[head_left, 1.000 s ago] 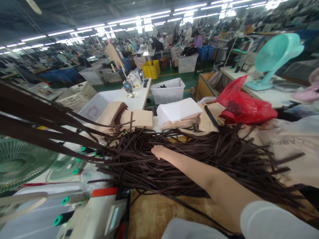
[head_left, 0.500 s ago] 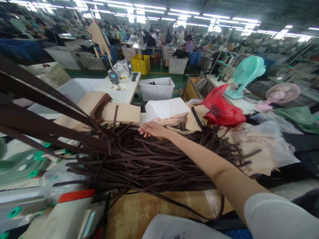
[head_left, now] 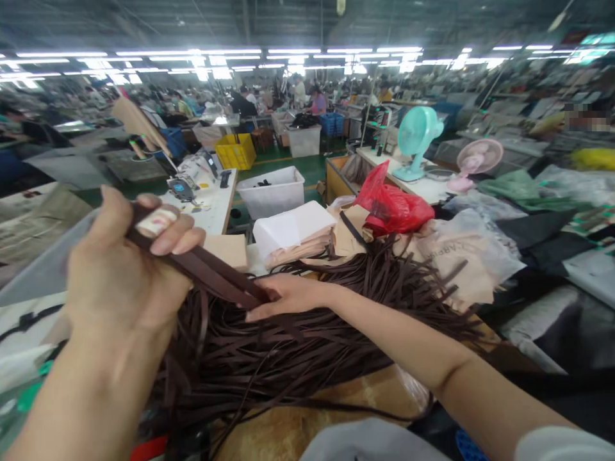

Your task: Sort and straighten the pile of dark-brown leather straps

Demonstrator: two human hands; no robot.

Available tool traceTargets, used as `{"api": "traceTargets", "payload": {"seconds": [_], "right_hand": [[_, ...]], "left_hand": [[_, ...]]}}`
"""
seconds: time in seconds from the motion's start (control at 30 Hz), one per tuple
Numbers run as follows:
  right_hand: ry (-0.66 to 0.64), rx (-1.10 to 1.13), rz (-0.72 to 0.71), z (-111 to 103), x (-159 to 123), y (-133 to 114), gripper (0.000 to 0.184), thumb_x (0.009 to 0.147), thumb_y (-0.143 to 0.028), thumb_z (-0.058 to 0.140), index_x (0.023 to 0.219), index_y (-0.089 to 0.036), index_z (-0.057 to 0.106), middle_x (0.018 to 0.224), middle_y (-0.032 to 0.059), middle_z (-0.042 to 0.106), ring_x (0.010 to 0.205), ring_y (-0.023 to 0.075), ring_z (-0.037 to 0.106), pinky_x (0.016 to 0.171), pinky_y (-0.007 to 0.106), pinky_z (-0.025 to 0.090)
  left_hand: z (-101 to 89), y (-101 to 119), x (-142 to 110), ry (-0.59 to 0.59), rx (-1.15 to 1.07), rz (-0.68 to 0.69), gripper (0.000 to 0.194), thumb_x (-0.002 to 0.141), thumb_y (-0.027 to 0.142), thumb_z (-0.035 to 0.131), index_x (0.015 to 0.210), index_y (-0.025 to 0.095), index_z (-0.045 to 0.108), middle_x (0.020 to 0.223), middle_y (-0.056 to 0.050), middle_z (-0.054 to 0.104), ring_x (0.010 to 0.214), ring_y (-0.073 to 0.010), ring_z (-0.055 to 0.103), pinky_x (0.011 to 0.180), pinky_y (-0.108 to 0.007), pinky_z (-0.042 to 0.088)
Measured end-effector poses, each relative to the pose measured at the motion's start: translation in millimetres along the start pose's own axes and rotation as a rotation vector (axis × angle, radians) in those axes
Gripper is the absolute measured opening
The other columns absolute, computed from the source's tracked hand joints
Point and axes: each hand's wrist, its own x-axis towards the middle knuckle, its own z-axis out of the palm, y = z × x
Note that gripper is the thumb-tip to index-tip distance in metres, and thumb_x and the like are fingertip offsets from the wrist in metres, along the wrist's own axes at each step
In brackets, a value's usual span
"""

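My left hand (head_left: 122, 269) is raised at the left, fingers wrapped round a bundle of dark brown leather straps (head_left: 206, 272). The straps run from it down and right to my right hand (head_left: 283, 296), which grips their other end with thumb and fingers. Both hands hover over a large loose heap of the same brown straps (head_left: 336, 326) spread on a worn wooden table (head_left: 283, 429).
Behind the heap lie stacked beige pieces (head_left: 298, 246), a white sheet, a red plastic bag (head_left: 394, 208) and printed fabric bags (head_left: 461, 256). A sewing machine (head_left: 185, 186), a white bin (head_left: 271, 189), a teal fan (head_left: 413, 137) and a pink fan (head_left: 473, 160) stand further back. Other workers sit far off.
My left hand has come into view holding the straps up. My right hand pulled back from the far side of the heap and closed on the bundle's end. The camera swung right.
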Motion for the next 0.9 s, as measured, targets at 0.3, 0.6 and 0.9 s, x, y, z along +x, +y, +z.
{"api": "traceTargets", "payload": {"seconds": [0.3, 0.6, 0.9], "right_hand": [[-0.221, 0.733, 0.273, 7.9, -59.2, 68.1, 0.054, 0.084, -0.062, 0.053, 0.098, -0.011, 0.053, 0.071, 0.0016, 0.056, 0.062, 0.0161, 0.062, 0.06, 0.032, 0.053], [-0.205, 0.702, 0.46, 1.0, -112.6, 63.5, 0.05, 0.087, -0.061, 0.051, 0.094, -0.012, 0.056, 0.061, -0.0074, 0.031, 0.044, 0.0029, 0.023, 0.036, 0.012, 0.019], [0.141, 0.442, 0.843, -73.3, -278.5, 53.4, 0.047, 0.085, -0.065, 0.048, 0.072, -0.02, 0.047, 0.056, -0.0085, 0.026, 0.042, 0.0038, 0.016, 0.038, 0.019, 0.01]], "left_hand": [[-51.8, -15.6, 20.7, -0.069, -0.075, 0.008, 0.037, 0.094, 0.048, 0.036, 0.086, 0.014, 0.049, 0.064, 0.003, 0.044, 0.054, -0.0071, 0.039, 0.055, -0.02, 0.045], [-78.5, -7.4, 2.9, 0.076, -0.266, -0.059, 0.016, 0.096, 0.027, 0.038, 0.094, 0.013, 0.044, 0.066, 0.004, 0.043, 0.05, -0.005, 0.041, 0.054, -0.019, 0.048], [-121.8, 17.9, -3.5, 0.292, -0.257, 0.017, 0.024, 0.099, 0.035, 0.03, 0.085, 0.017, 0.039, 0.056, 0.01, 0.019, 0.037, -0.003, 0.027, 0.04, -0.015, 0.037]]}}
